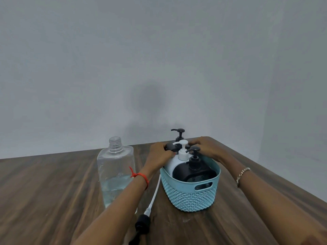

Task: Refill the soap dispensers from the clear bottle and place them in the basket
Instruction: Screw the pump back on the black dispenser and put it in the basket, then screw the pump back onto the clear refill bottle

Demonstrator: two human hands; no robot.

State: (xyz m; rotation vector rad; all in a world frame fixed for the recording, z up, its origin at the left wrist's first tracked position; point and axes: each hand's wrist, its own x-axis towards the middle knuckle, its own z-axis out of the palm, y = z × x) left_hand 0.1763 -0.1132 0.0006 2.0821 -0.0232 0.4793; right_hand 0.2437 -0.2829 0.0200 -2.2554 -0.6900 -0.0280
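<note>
Loose pump [142,221] lying beside basket [191,190]; clear bottle [116,175] uncapped, partly full. Left hand [160,153], right hand [207,147] seemingly gripping third dispenser [178,138] at far rim; two inside.

Both hands, left [160,152] and right [206,147], hold a black dispenser [179,137] behind the blue basket [191,193] with 2 dispensers inside.

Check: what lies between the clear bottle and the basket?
Head view: the left forearm crosses that gap, and a loose pump with white tube lies on the table between clear bottle and basket.
</note>
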